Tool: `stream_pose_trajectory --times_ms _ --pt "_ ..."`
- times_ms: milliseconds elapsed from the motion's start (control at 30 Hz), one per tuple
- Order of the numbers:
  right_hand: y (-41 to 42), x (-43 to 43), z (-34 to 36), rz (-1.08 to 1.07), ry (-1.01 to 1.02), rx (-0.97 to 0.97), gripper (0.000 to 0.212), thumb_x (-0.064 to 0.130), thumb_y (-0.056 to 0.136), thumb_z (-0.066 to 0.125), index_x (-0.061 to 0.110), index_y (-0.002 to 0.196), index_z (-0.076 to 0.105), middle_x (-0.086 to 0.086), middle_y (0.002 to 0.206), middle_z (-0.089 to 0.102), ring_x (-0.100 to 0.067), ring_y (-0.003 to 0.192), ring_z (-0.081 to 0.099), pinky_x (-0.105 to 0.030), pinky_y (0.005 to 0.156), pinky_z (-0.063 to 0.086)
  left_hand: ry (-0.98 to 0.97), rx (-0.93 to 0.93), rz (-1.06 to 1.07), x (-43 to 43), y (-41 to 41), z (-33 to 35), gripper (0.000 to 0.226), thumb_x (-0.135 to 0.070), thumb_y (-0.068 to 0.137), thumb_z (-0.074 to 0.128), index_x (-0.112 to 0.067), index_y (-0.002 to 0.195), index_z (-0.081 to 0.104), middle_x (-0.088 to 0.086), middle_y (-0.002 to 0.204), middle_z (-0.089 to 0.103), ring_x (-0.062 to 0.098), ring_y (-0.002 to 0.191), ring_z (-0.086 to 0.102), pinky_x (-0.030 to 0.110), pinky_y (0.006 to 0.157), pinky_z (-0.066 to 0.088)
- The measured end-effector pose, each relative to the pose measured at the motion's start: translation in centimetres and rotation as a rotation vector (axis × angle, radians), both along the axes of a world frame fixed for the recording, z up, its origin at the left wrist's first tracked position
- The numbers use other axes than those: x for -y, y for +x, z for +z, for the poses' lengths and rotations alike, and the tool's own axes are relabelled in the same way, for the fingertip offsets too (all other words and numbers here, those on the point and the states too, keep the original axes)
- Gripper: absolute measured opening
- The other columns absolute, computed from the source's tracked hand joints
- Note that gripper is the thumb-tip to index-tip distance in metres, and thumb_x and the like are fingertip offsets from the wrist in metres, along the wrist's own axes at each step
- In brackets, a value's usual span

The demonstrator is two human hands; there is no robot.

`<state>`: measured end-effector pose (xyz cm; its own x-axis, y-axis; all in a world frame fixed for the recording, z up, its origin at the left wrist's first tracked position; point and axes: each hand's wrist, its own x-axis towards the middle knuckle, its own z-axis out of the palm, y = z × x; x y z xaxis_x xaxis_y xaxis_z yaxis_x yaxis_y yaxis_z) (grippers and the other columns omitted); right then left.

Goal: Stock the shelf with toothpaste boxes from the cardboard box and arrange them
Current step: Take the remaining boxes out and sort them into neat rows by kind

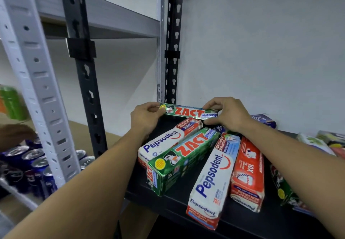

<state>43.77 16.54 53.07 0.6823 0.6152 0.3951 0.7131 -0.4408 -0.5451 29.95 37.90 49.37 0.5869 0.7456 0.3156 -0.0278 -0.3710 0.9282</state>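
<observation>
If my forearms sag while I set this green toothpaste box (188, 111) down along the back of the shelf (168, 204), they could sweep the loose pile beneath them. The white box (212, 181) jutting over the front edge would likely fall first. My left grip (147, 115) pinches the box's left end and my right grip (227, 113) its right end, holding it level above the pile; whether it touches the wall I cannot tell.

Blue drink cans (35, 160) at eight o'clock, blurred green container (11, 102) at nine, white wall (261, 42) at one.
</observation>
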Motion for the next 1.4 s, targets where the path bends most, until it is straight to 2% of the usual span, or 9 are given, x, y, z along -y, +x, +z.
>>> stream_pose_trajectory --times_ms 133,233,333,400,533,767,967,1167,1400 --pt "0.3 0.5 -0.1 0.026 0.047 -0.093 0.035 0.024 0.071 0.087 0.024 0.102 0.071 0.005 0.099 0.076 -0.005 0.080 0.071 -0.025 0.064 0.057 0.154 -0.074 -0.004 -0.3 1.0 0.0 0.041 -0.029 0.087 0.075 -0.021 0.126 0.066 -0.001 0.110 0.071 0.012 0.097 0.065 0.021 0.082 0.050" --pt "0.4 0.5 -0.3 -0.022 -0.039 -0.021 0.035 0.033 0.072 0.086 0.026 0.102 0.070 0.007 0.106 0.072 -0.005 0.089 0.066 -0.018 0.063 0.048 0.174 -0.095 -0.016 -0.6 1.5 -0.2 0.039 -0.027 0.084 0.077 -0.022 0.122 0.069 -0.002 0.109 0.071 0.011 0.095 0.064 0.021 0.083 0.049" --pt "0.3 0.1 -0.5 -0.153 -0.161 0.025 0.042 0.048 0.066 0.086 0.034 0.100 0.066 0.006 0.112 0.065 -0.016 0.100 0.060 -0.034 0.085 0.048 0.200 -0.116 0.002 -0.8 1.8 -0.4 0.032 -0.019 0.083 0.079 -0.020 0.114 0.072 -0.002 0.105 0.072 0.010 0.092 0.064 0.021 0.083 0.047" --pt "0.0 -0.1 -0.5 -0.273 -0.256 -0.001 0.059 0.057 0.067 0.081 0.035 0.116 0.058 0.007 0.113 0.060 -0.022 0.109 0.058 -0.044 0.100 0.040 0.216 -0.116 0.011 -0.9 2.0 -0.5 0.028 -0.017 0.082 0.079 -0.020 0.110 0.073 -0.001 0.102 0.072 0.009 0.090 0.064 0.019 0.080 0.047" --pt "-0.1 -0.4 -0.4 -0.379 -0.316 -0.037 0.081 0.069 0.065 0.075 0.024 0.126 0.049 0.002 0.118 0.063 -0.023 0.111 0.056 -0.046 0.102 0.034 0.220 -0.126 0.031 -1.0 2.3 -0.6 0.027 -0.019 0.083 0.079 -0.016 0.109 0.072 -0.003 0.094 0.070 0.007 0.083 0.062 0.010 0.067 0.041" --pt "-0.5 -0.4 -0.1 -0.441 -0.249 -0.018 0.052 0.054 0.076 0.074 0.019 0.112 0.060 -0.002 0.109 0.065 -0.023 0.104 0.057 -0.044 0.101 0.036 0.244 -0.145 0.054 -1.2 2.5 -0.6 0.025 -0.027 0.081 0.080 -0.017 0.104 0.074 -0.004 0.086 0.071 0.010 0.083 0.065 0.016 0.071 0.043" --pt "0.6 -0.7 -0.6 -0.516 -0.217 -0.028 0.046 0.062 0.070 0.075 0.019 0.087 0.071 0.001 0.083 0.069 -0.021 0.086 0.060 -0.044 0.095 0.039 0.266 -0.165 0.045 -1.2 2.4 -0.6 0.026 -0.025 0.083 0.079 -0.016 0.107 0.075 0.000 0.095 0.074 0.009 0.084 0.065 0.015 0.072 0.043" --pt "0.5 -0.7 -0.4 -0.484 -0.208 -0.004 0.038 0.056 0.078 0.073 0.020 0.087 0.073 0.001 0.081 0.070 -0.020 0.086 0.059 -0.047 0.098 0.041 0.301 -0.205 -0.008 -0.7 2.4 -0.4 0.039 -0.019 0.088 0.071 -0.015 0.127 0.066 0.003 0.120 0.071 0.016 0.111 0.064 0.025 0.100 0.045" --pt "0.8 -0.6 -0.6 -0.453 -0.217 -0.001 0.036 0.057 0.080 0.071 0.023 0.089 0.076 0.001 0.089 0.072 -0.022 0.092 0.061 -0.047 0.095 0.045 0.335 -0.254 -0.040 -0.6 2.5 -0.5 0.040 -0.015 0.091 0.065 -0.015 0.130 0.063 0.003 0.130 0.066 0.019 0.121 0.059 0.020 0.093 0.036"
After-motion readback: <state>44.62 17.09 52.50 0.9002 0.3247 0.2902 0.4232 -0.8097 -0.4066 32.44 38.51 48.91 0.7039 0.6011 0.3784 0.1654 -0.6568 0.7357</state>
